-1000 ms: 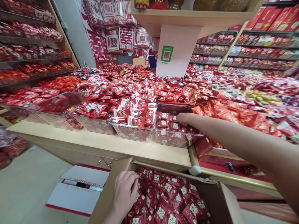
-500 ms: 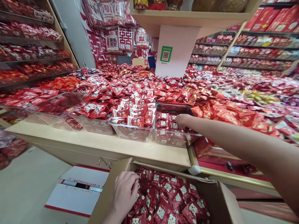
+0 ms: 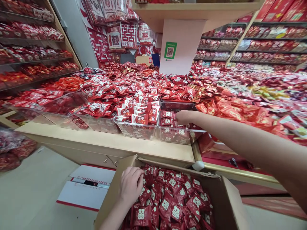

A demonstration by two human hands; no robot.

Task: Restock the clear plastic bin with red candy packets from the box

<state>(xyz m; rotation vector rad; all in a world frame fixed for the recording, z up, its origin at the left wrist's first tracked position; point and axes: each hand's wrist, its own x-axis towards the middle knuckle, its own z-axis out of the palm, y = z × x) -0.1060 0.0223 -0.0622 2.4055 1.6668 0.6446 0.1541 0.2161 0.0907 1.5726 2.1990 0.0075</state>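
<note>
My left hand (image 3: 131, 184) is curled down into a cardboard box (image 3: 109, 198) full of dark red candy packets (image 3: 172, 204), its fingers closed among the packets at the box's left side. My right arm stretches out over the counter, and my right hand (image 3: 183, 117) reaches into a clear plastic bin (image 3: 178, 135) holding the same dark red packets (image 3: 167, 118). The right hand's fingers are closed and pressed onto the packets in the bin; what they hold is hidden.
More clear bins (image 3: 136, 129) of red-and-white sweets line the pale wooden counter (image 3: 107, 145). Behind them spreads a wide heap of red sweets (image 3: 148, 83) around a white pillar with a green QR sign (image 3: 170, 50). Shelves (image 3: 28, 48) stand left and right. A white flat box (image 3: 86, 188) lies on the floor.
My right hand moved a little left and down into the clear bin. The camera view tipped slightly downward. My left hand stayed in the cardboard box.
</note>
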